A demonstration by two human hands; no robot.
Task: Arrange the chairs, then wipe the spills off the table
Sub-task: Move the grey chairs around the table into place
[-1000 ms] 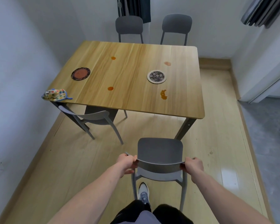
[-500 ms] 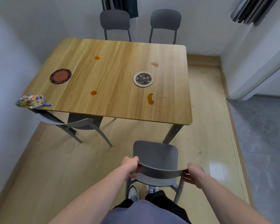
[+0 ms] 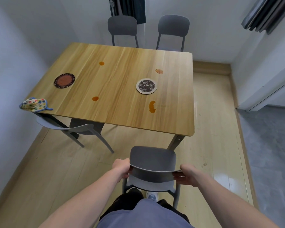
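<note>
Hands: the left hand (image 3: pixel 122 168) and right hand (image 3: pixel 187 176) are each holding one end of the gray chair's (image 3: pixel 152 163) backrest, grip clamped on it.
Chair: it is standing low in the frame, near the counter (image 3: pixel 122 83), not pushed in.
Spills: four orange spills (image 3: pixel 152 106) are sitting unwiped.
Cloth: the cloth (image 3: pixel 34 104) is lying untouched at the counter's left corner.
Left to do: most of it, I think.

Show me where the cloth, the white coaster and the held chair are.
cloth (image 3: pixel 34 104): head view, middle of the bundle.
white coaster (image 3: pixel 146 86): head view, patterned centre.
held chair (image 3: pixel 152 157): head view, bare seat.
</note>
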